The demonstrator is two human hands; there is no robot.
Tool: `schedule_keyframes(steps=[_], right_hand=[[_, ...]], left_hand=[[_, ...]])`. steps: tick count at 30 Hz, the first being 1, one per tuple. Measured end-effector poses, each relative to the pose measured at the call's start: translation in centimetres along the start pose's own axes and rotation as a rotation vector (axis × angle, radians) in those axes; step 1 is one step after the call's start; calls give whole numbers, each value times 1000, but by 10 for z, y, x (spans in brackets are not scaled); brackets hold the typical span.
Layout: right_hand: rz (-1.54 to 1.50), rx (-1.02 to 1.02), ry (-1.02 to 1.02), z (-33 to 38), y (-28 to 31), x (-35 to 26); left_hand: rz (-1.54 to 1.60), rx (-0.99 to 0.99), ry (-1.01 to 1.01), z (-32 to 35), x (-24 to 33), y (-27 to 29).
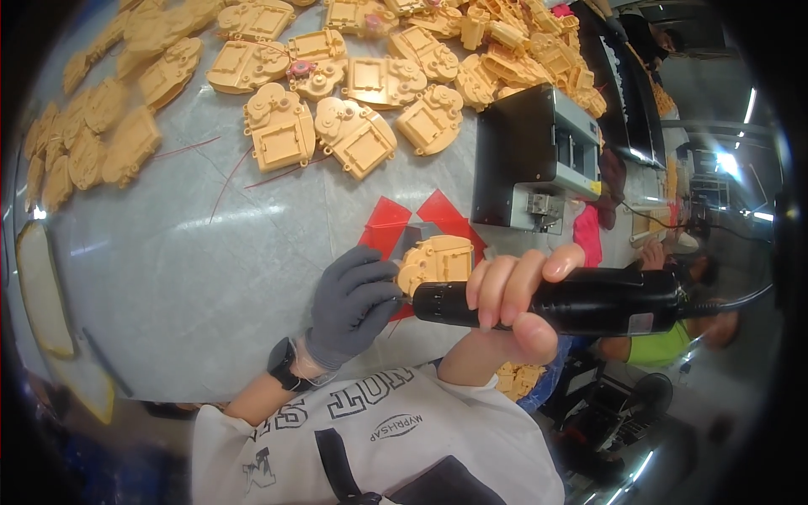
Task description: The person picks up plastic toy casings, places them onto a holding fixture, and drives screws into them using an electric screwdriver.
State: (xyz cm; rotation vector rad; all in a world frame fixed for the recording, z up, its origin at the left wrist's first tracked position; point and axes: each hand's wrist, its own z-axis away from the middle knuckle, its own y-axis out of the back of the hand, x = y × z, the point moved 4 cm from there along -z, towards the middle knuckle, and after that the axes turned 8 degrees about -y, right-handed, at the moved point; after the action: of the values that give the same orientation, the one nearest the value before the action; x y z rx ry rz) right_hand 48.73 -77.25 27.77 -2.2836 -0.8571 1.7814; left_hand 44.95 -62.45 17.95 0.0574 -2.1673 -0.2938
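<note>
My right hand (518, 295), bare, is wrapped round a black electric screwdriver (602, 301) held almost level, its tip pointing left. My left hand (353, 290), in a grey glove, has its fingers bent against the left side of a yellow plastic housing (442, 259). The screwdriver's tip meets the gloved fingertips at the housing's near left edge; whether a screw is there is hidden. Behind the housing stand a grey block (418, 236) and red angled plates (387, 223). The screwdriver's body covers the housing's near side.
Several similar yellow housings (282, 126) lie across the far side of the grey table (210, 278), heaped at the back right. A black and silver boxy machine (539, 160) stands right of the red plates. Thin red wires (223, 185) lie on the table. Other people sit at the right.
</note>
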Motion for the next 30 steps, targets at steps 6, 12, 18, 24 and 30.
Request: schedule_keyframes(steps=[6, 12, 18, 24, 30], right_hand=[[3, 13, -1, 0, 2, 1], [-95, 0, -10, 3, 4, -1], [30, 77, 213, 5, 8, -22], [322, 109, 231, -9, 13, -24], [311, 236, 198, -10, 14, -8]], left_hand=[[-22, -16, -12, 3, -1, 0], [-28, -22, -10, 4, 2, 2], [-63, 60, 149, 5, 5, 1], [-130, -164, 45, 4, -2, -9], [-127, -168, 18, 3, -3, -14]])
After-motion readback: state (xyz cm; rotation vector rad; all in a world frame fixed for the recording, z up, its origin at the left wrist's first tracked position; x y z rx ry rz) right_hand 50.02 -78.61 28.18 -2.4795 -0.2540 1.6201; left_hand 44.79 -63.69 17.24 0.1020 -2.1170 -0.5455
